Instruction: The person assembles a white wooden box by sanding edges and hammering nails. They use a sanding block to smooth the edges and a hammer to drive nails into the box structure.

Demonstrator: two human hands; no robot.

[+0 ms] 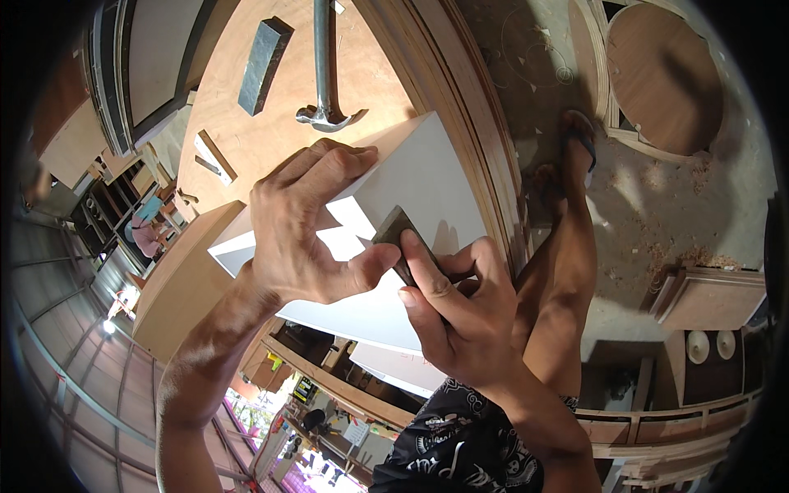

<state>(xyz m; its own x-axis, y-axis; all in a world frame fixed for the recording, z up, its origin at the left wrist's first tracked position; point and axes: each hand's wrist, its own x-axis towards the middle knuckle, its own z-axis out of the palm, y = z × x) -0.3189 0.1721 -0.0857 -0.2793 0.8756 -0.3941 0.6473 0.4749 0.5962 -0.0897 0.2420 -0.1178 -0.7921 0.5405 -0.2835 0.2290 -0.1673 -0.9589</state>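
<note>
A white box-shaped piece with panel walls (436, 172) rests tilted in front of me on the wooden worktop. My left hand (304, 218) grips its upper part, fingers bent over the far edge and thumb stretched toward my right hand. Between the thumb and fingers of my right hand (464, 308) is a small dark flat block (396, 228), held against or just over the box's edge; contact is hard to tell. The tip of my left thumb is beside the block. Part of the box is hidden behind my hands.
On the worktop (370, 49) beyond the box lie a claw hammer (325, 74), a dark grey rectangular block (265, 67) and a small white slotted piece (215, 158). A round wooden panel (666, 78) is on the floor at right. Another person (146, 230) works far left.
</note>
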